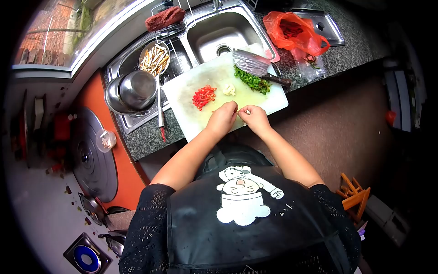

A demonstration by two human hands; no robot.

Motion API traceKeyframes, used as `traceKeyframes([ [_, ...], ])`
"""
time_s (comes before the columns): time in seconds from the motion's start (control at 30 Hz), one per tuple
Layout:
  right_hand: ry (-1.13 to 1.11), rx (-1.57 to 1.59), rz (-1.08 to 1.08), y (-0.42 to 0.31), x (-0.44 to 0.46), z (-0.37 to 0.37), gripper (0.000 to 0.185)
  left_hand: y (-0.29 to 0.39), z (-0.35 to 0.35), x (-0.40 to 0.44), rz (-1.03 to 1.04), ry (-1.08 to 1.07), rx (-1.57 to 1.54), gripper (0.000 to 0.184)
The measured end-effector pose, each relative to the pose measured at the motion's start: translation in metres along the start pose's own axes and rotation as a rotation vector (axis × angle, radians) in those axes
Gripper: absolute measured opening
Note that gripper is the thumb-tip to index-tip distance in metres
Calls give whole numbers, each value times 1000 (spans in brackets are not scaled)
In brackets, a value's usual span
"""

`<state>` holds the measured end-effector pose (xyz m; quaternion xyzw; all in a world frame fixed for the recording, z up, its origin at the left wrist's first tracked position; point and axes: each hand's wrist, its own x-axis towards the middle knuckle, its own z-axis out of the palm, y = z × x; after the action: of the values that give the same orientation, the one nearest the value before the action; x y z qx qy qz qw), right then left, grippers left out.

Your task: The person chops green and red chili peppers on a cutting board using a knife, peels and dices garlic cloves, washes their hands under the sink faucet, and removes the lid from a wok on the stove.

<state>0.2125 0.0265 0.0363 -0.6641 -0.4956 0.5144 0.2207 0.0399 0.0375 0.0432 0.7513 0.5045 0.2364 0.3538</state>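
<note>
Both my hands are low over the near edge of the white cutting board [182, 93], almost touching. My left hand [222, 119] has its fingers closed in a pinch; what they hold is hidden. My right hand [256, 119] pinches a small pale piece [247, 112], too small to identify. Just beyond my hands lie chopped red chili [204, 97], a small heap of minced garlic [229, 89] and chopped greens [253, 81]. A cleaver [251, 63] with a dark handle rests across the greens at the board's right, its handle pointing right.
Behind the board is a steel sink [214, 34]. At left, a long-handled strainer [155, 59] holds pale-brown strips beside metal bowls [137, 89]. A red plastic bag [292, 34] and a steel tray lid [326, 27] lie right. A small clear cup [106, 140] stands at far left.
</note>
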Motion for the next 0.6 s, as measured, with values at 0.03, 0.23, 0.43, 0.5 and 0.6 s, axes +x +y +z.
traceKeyframes([
  [0.03,4,13,8,-2,1,2,18,2,-1,-1,10,14,1,14],
  [0.23,-18,150,-4,5,10,7,15,6,-4,-2,48,80,14,15],
  [0.43,-128,539,83,0,6,3,10,17,-19,2,-162,46,-351,13],
  [0.5,-147,589,87,-2,3,2,8,6,-14,4,-291,-6,-593,13],
  [0.6,-168,683,94,-5,-2,0,8,0,-11,1,-452,-90,-916,18],
])
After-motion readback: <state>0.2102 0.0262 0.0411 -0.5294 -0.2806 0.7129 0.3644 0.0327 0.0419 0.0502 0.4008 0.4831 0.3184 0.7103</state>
